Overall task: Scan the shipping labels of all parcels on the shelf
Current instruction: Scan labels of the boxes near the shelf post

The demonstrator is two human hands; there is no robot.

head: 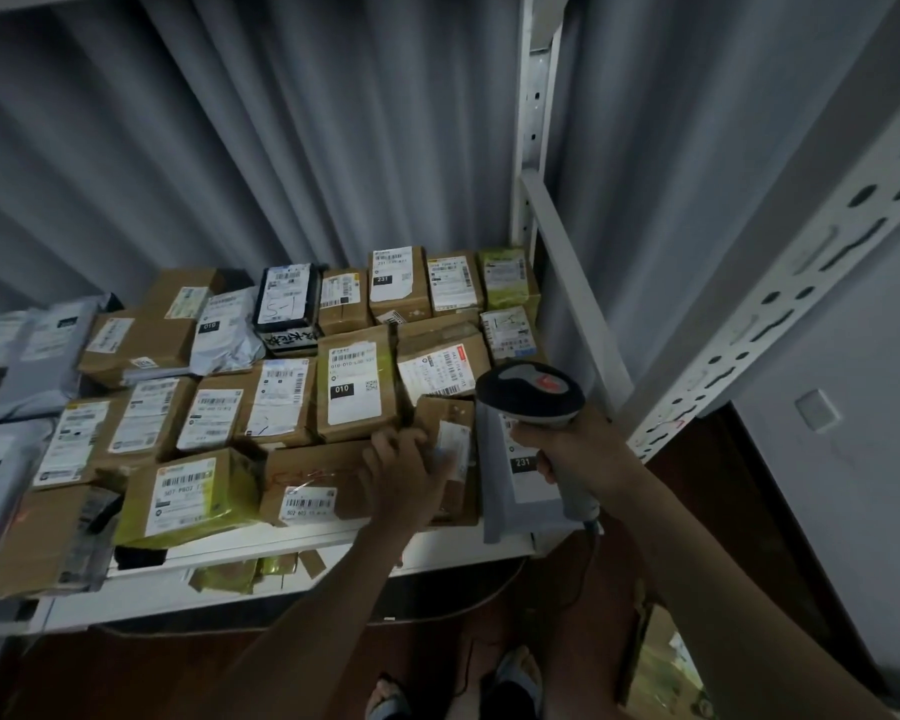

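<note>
Holding a small brown box at the shelf's front right, the left hand is curled round its near side, and the box appears tipped up so that its white label faces the scanner. The right hand is wrapped firmly round the handle of the barcode scanner, whose head is poised just above and right of the box, directly over a grey mailer marked 231.

Risks noted:
- The label looks creased and angled; a failed read is likely unless the box is squared to the scanner.
- Labels lie crowded around: the box marked 010 and a red-striped label sit just behind. A neighbouring code could be picked up instead, and one parcel logged twice while another is missed.
- The grey mailer overhangs the shelf edge and could be knocked off by the right wrist.
- The scanner's cable trails downward and might snag.
- With so many parcels packed close, count could be lost.
</note>
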